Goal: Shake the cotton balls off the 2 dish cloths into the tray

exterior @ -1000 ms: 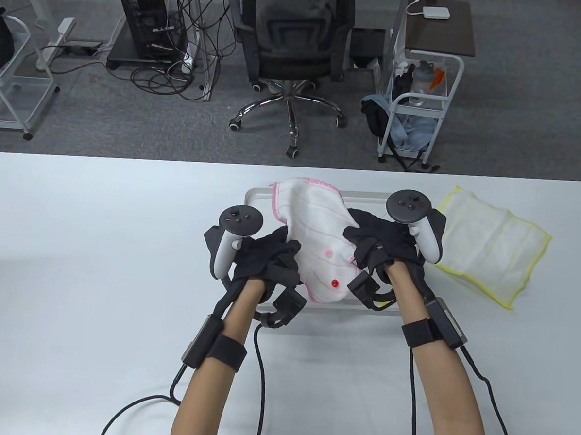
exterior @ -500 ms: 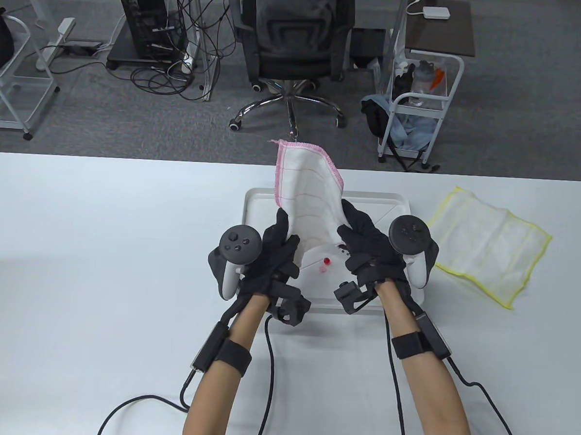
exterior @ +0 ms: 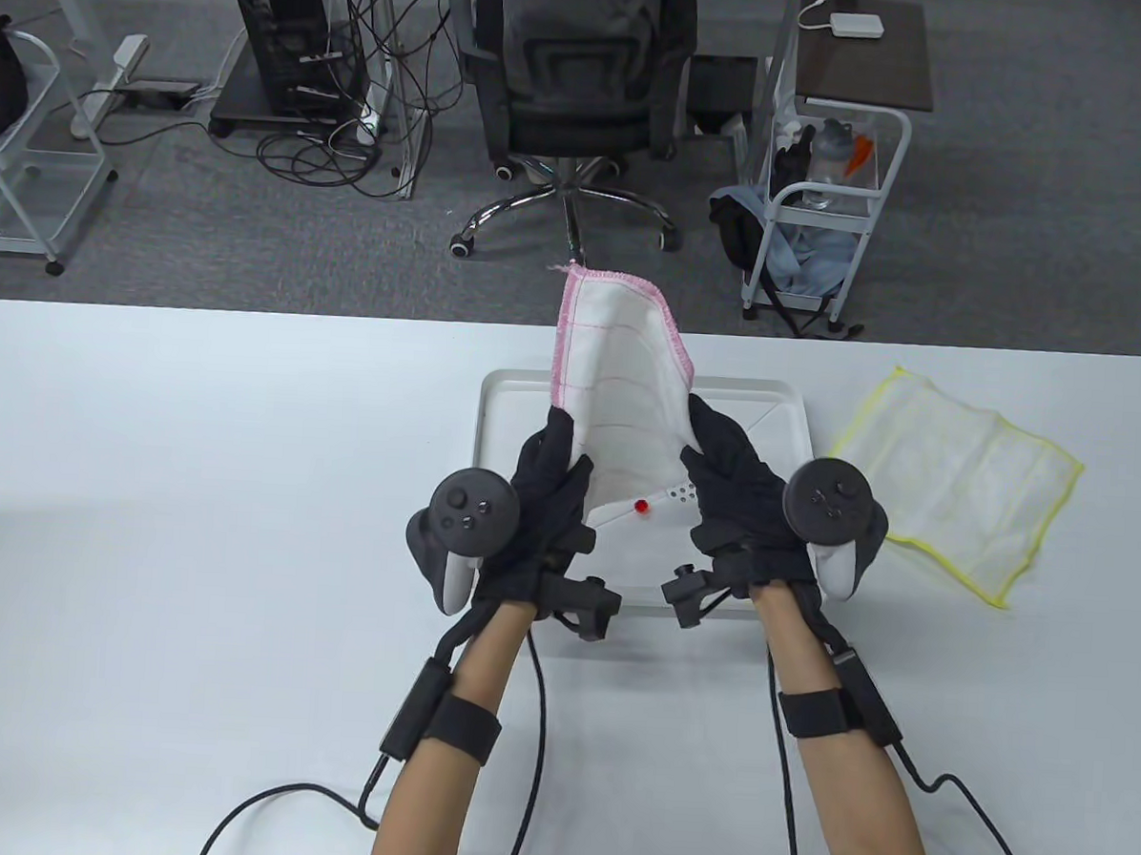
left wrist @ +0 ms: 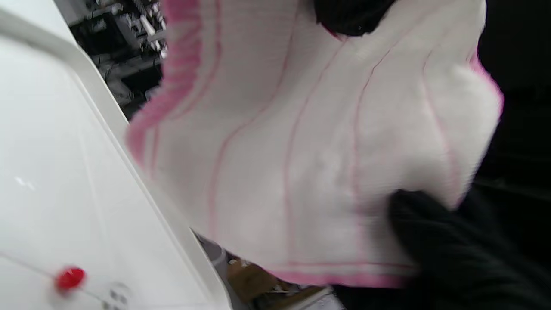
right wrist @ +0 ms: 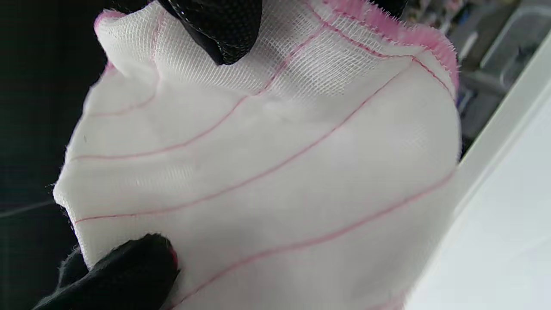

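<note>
The pink cloth [exterior: 621, 373] is held up above the tray [exterior: 504, 414], pinched at its near corners by the left hand [exterior: 542, 512] and the right hand [exterior: 734, 503]; fingers of both are curled onto the fabric, and its far edge hangs beyond the tray's far rim. One red ball [exterior: 640, 506] lies in the tray between the hands. The yellow cloth [exterior: 959, 481] is spread flat on the table [exterior: 195, 484], just right of the tray. Wrist views are filled by the pink-striped cloth.

Office chair [exterior: 574, 84], computer tower [exterior: 286, 30]
</note>
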Available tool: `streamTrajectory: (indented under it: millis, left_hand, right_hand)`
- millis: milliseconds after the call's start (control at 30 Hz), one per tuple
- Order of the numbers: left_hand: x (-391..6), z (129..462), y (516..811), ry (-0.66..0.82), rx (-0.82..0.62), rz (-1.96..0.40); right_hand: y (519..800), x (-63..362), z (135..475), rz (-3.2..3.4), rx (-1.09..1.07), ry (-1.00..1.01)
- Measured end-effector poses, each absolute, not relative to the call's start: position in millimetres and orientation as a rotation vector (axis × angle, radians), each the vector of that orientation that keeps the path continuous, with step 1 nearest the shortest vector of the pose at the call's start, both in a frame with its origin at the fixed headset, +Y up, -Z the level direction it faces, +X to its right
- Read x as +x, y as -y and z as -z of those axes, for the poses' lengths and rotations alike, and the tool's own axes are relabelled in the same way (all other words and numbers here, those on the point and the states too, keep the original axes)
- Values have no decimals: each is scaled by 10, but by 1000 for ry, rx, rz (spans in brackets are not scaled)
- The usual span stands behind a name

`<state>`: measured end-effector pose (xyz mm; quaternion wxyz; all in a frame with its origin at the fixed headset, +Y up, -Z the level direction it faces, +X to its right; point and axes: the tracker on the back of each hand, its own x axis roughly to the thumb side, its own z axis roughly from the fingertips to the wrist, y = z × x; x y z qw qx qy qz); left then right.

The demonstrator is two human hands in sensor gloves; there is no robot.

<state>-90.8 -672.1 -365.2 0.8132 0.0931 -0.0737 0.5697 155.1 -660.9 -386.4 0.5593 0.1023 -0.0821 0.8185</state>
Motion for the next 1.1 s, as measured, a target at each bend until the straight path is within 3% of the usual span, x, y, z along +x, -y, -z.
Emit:
streamTrajectory:
  millis: [33, 67, 133, 167, 233, 267, 300, 333, 367, 400, 433, 467, 533, 600, 633, 700, 767, 833, 900, 1100]
  left_hand:
    - [-916, 3674, 6738, 106, 109, -1207]
    - [-916, 3599, 6708, 139, 102, -1216]
    - [-876, 3489, 6609, 259, 312, -1225]
    - [-875, 3514, 6585, 285, 329, -1150]
    - [-928, 3583, 6592, 152, 200, -964]
    - [-927, 3472, 6550, 209, 212, -1003]
    - [-881, 3302, 6490, 318, 342, -1138]
    - [-873, 3258, 6474, 356, 411, -1197]
    - [-879, 3338, 6471, 402, 436, -1147]
    - [-940, 3452, 6519, 205, 346, -1017]
    - [-997, 3484, 6564, 90, 212, -955]
    - [-998, 3399, 6597, 194, 221, -1023]
    - [-987, 3386, 6653, 328, 381, -1173]
    - [-1073, 3427, 6735, 224, 260, -1151]
    - [-1132, 3403, 6764, 225, 324, -1203]
    - [-1293, 3376, 6769, 212, 337, -1288]
    - [-1576, 3354, 6794, 172, 349, -1391]
    - [-1895, 3300, 6849, 42, 391, -1530]
    - [-2251, 3241, 6945, -102, 425, -1619]
    - [-2951, 3071, 7397, -516, 382, -1756]
  right_hand:
    - [6629, 1544, 3903, -2003, 256, 44]
    - [6598, 1565, 3800, -2031, 334, 68]
    - [6557, 1579, 3654, -1880, 264, 383]
    - [6566, 1562, 3704, -1877, 281, 352]
    - [6602, 1569, 3801, -2051, 340, 39]
    - [6570, 1600, 3679, -2044, 435, 85]
    - [6546, 1615, 3555, -1938, 412, 331]
    - [6563, 1620, 3538, -1871, 356, 455]
    - [6591, 1605, 3651, -1895, 370, 419]
    - [6672, 1591, 3763, -2054, 387, 112]
    - [6695, 1605, 3729, -2103, 483, -31]
    - [6674, 1617, 3641, -2065, 520, 121]
    - [6696, 1626, 3616, -1916, 298, 524]
    - [6749, 1619, 3755, -2115, 442, 44]
    - [6749, 1653, 3704, -2146, 492, 30]
    - [6721, 1725, 3597, -2080, 400, 319]
    - [6683, 1834, 3519, -2126, 468, 245]
    - [6688, 1968, 3422, -2235, 472, 167]
    - [6718, 2119, 3313, -2362, 452, 237]
    - [6914, 2441, 3009, -2622, 395, 285]
